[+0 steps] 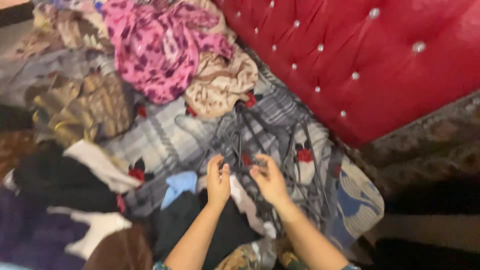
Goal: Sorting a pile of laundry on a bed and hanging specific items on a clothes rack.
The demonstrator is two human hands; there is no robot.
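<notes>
Reaching hands: both hands meet over a tangle of dark hangers (270, 142) lying on a grey striped blanket (165, 137).
Left hand (218, 181): fingers curled, pinching a dark hanger wire at the near edge of the tangle.
Right hand (269, 178): fingers bent and closed on the same tangle, just beside the left hand.
Hangers: a loose heap, just below the red tufted headboard (370, 60).
Pink patterned garment (160, 47): beyond the hangers, to their left.
Beige cloth (220, 82): touching the far edge of the hangers.
Black clothes (60, 180): left of the hangers.
Labels, packages: I cannot make out any; the picture is blurred.
</notes>
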